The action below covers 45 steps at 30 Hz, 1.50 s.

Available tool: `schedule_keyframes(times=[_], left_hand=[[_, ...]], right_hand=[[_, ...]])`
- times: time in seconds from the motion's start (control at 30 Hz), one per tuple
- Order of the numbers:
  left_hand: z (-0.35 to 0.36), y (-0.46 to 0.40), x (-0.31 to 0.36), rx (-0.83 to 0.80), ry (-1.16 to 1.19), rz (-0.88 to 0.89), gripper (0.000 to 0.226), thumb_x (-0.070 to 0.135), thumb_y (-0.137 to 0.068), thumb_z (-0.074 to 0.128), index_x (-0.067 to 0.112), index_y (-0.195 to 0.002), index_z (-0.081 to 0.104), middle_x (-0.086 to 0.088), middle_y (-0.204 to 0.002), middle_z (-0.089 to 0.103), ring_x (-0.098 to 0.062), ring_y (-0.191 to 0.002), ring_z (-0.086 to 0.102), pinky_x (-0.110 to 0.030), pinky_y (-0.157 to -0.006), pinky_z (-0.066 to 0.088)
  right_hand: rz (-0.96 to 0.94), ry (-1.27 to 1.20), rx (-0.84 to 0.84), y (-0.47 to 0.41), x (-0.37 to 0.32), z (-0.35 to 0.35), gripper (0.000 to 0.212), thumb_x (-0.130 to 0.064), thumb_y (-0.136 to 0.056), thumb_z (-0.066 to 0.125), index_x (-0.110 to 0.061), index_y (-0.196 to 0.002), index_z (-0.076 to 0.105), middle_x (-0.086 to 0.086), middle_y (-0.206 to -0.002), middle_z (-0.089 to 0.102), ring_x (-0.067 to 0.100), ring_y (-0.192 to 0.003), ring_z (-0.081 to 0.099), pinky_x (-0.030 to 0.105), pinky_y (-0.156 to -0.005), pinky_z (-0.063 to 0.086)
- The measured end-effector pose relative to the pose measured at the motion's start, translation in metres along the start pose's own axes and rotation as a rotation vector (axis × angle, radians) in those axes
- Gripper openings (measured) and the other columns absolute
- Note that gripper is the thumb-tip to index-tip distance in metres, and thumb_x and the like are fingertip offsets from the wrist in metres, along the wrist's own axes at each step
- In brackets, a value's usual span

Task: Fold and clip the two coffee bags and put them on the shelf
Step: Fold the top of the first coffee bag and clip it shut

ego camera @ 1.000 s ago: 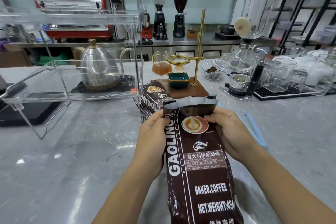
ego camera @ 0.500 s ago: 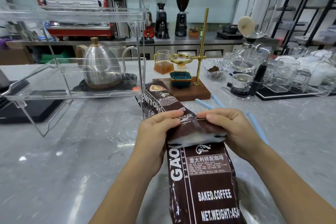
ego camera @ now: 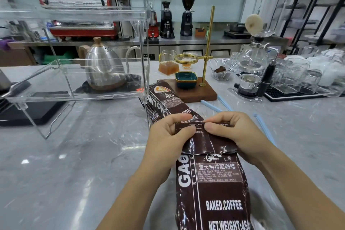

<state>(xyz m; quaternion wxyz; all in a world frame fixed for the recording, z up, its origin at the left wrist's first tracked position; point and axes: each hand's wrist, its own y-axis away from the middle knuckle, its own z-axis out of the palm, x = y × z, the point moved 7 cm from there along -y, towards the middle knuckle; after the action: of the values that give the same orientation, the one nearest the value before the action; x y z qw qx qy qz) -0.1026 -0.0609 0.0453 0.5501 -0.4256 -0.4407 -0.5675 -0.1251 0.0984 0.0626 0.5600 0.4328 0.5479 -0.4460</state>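
Observation:
A dark brown coffee bag (ego camera: 212,188) stands in front of me on the grey marble counter, its top folded down toward me. My left hand (ego camera: 168,136) pinches the left of the folded flap and my right hand (ego camera: 233,132) pinches the right, thumbs on the front. A second brown coffee bag (ego camera: 164,102) lies flat just behind, partly hidden by my hands. Two light blue sealing clips lie on the counter, one (ego camera: 225,103) behind my right hand and one (ego camera: 265,129) to its right. The clear acrylic shelf (ego camera: 78,97) stands at the left.
A steel kettle (ego camera: 102,67) sits behind the shelf. A wooden base with a brass stand (ego camera: 207,48) and a teal dish (ego camera: 186,78) stands behind the bags. A siphon brewer (ego camera: 252,59) and several glasses (ego camera: 298,78) crowd the right. A black tray (ego camera: 35,112) lies at left.
The bag's top was upright, then bent over; now it is folded down farther, and my fingers have shifted onto the fold's upper edge.

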Motion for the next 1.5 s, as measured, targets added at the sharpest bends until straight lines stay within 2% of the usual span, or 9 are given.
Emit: schedule_keyframes(times=[0.17, 0.3, 0.5, 0.6, 0.77, 0.97, 1.1, 1.3, 1.5], left_hand=[[0.002, 0.003, -0.009, 0.028, 0.116, -0.14, 0.011, 0.007, -0.084, 0.076, 0.003, -0.094, 0.077, -0.017, -0.078, 0.079, -0.022, -0.062, 0.075, -0.029, -0.055, 0.061], [0.001, 0.005, -0.008, 0.055, 0.129, -0.14, 0.006, 0.006, -0.088, 0.072, 0.006, -0.086, 0.077, -0.016, -0.073, 0.078, -0.022, -0.058, 0.073, -0.029, -0.052, 0.06], [-0.001, 0.005, -0.002, 0.061, 0.103, -0.106, 0.019, 0.011, -0.097, 0.062, 0.009, -0.085, 0.078, -0.014, -0.074, 0.079, -0.021, -0.06, 0.074, -0.031, -0.052, 0.06], [-0.003, 0.005, 0.002, 0.062, 0.068, -0.063, 0.018, 0.01, -0.096, 0.062, 0.008, -0.088, 0.078, -0.014, -0.077, 0.079, -0.021, -0.063, 0.074, -0.031, -0.054, 0.06], [-0.005, 0.004, 0.002, 0.07, 0.06, -0.062, 0.014, 0.008, -0.094, 0.064, 0.005, -0.092, 0.078, -0.017, -0.082, 0.079, -0.022, -0.065, 0.074, -0.03, -0.054, 0.061], [-0.006, 0.001, -0.003, 0.04, 0.1, -0.165, 0.009, 0.005, -0.087, 0.073, 0.007, -0.095, 0.077, -0.017, -0.081, 0.079, -0.022, -0.063, 0.075, -0.03, -0.053, 0.061], [0.0, 0.005, -0.005, -0.022, 0.114, -0.235, 0.02, -0.005, -0.081, 0.075, 0.0, -0.101, 0.074, -0.02, -0.085, 0.079, -0.026, -0.062, 0.075, -0.032, -0.055, 0.062], [0.004, 0.01, -0.008, -0.023, 0.122, -0.284, 0.013, -0.007, -0.08, 0.075, 0.004, -0.088, 0.073, -0.015, -0.074, 0.079, -0.024, -0.054, 0.074, -0.031, -0.051, 0.062], [0.006, 0.011, -0.008, -0.024, 0.134, -0.307, 0.012, -0.002, -0.08, 0.076, 0.003, -0.091, 0.072, -0.018, -0.077, 0.078, -0.026, -0.055, 0.074, -0.031, -0.05, 0.061]], right_hand=[[-0.037, 0.032, 0.023, 0.001, -0.001, 0.0, 0.01, -0.013, -0.062, 0.078, -0.011, -0.072, 0.077, 0.017, -0.076, 0.074, 0.024, -0.063, 0.069, 0.028, -0.056, 0.058], [-0.036, 0.023, 0.01, 0.0, -0.001, 0.002, 0.008, -0.012, -0.062, 0.077, -0.012, -0.07, 0.078, 0.013, -0.071, 0.074, 0.019, -0.058, 0.069, 0.024, -0.052, 0.056], [-0.037, -0.007, -0.033, -0.001, -0.003, 0.002, 0.015, -0.007, -0.081, 0.065, -0.008, -0.09, 0.078, 0.018, -0.082, 0.077, 0.021, -0.068, 0.073, 0.027, -0.058, 0.059], [-0.01, -0.025, -0.046, -0.001, -0.003, 0.002, 0.021, -0.012, -0.076, 0.067, -0.005, -0.094, 0.075, 0.018, -0.082, 0.076, 0.021, -0.066, 0.073, 0.027, -0.058, 0.059], [0.044, 0.026, 0.016, -0.001, 0.004, -0.002, 0.022, -0.022, -0.069, 0.074, -0.003, -0.077, 0.069, 0.015, -0.07, 0.074, 0.021, -0.055, 0.069, 0.026, -0.054, 0.058], [-0.08, 0.057, 0.108, -0.001, 0.0, -0.003, 0.012, -0.022, -0.066, 0.075, -0.011, -0.064, 0.071, 0.013, -0.064, 0.074, 0.02, -0.052, 0.067, 0.027, -0.051, 0.056], [-0.136, 0.024, 0.114, 0.001, -0.003, -0.001, 0.011, -0.018, -0.067, 0.074, -0.008, -0.065, 0.07, 0.011, -0.062, 0.073, 0.017, -0.05, 0.068, 0.025, -0.048, 0.055], [-0.153, 0.028, 0.134, 0.001, -0.003, -0.002, 0.011, -0.02, -0.066, 0.076, -0.01, -0.067, 0.073, 0.015, -0.069, 0.075, 0.022, -0.056, 0.069, 0.03, -0.053, 0.057], [-0.174, 0.02, 0.143, 0.002, -0.005, -0.001, 0.009, -0.018, -0.068, 0.074, -0.01, -0.067, 0.072, 0.012, -0.065, 0.074, 0.021, -0.053, 0.069, 0.029, -0.05, 0.057]])
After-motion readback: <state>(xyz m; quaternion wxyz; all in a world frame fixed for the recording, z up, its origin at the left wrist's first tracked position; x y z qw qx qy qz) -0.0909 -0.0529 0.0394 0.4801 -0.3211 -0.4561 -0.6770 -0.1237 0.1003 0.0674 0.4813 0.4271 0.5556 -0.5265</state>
